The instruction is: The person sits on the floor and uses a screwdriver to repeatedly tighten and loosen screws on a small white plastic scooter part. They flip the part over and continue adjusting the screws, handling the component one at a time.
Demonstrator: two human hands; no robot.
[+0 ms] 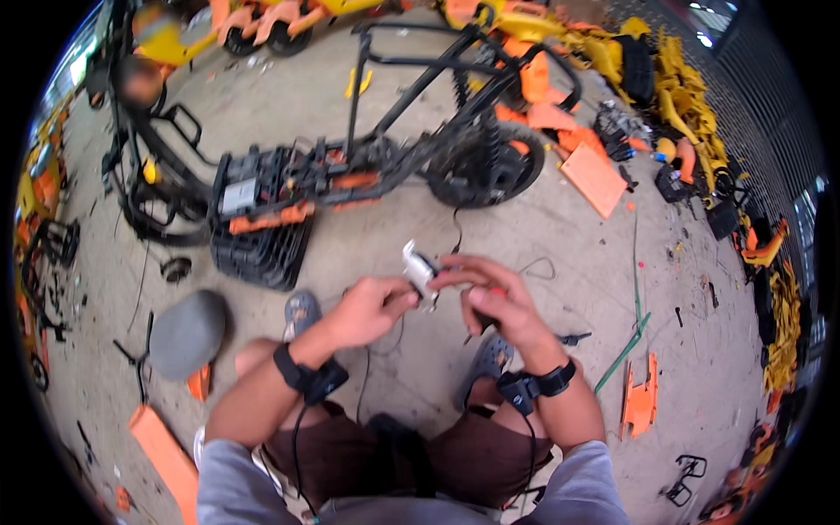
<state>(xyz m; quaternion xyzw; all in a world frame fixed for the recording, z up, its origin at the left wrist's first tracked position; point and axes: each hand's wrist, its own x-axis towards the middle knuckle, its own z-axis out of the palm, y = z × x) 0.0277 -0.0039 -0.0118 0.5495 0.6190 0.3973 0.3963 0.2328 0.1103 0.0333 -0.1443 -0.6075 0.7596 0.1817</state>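
Note:
Between my hands is a small silver metal part (419, 270) with a hooked upper end and a dark piece along one side. My left hand (372, 308) pinches its lower left edge between thumb and fingers. My right hand (506, 308) reaches its extended fingers to the part's right side. Its thumb and curled fingers close on a dark object with a red end, perhaps a tool handle; most of that is hidden in the palm. Beyond both hands stands a stripped black scooter frame (385, 140) with its rear wheel (492, 166) at the right.
A grey rounded seat (188, 334) lies at my left, near an orange panel (166, 455). At right are a green strip (623, 354), an orange bracket (640, 396) and a flat orange panel (593, 179). Yellow and orange body parts (678, 92) are heaped along the wall.

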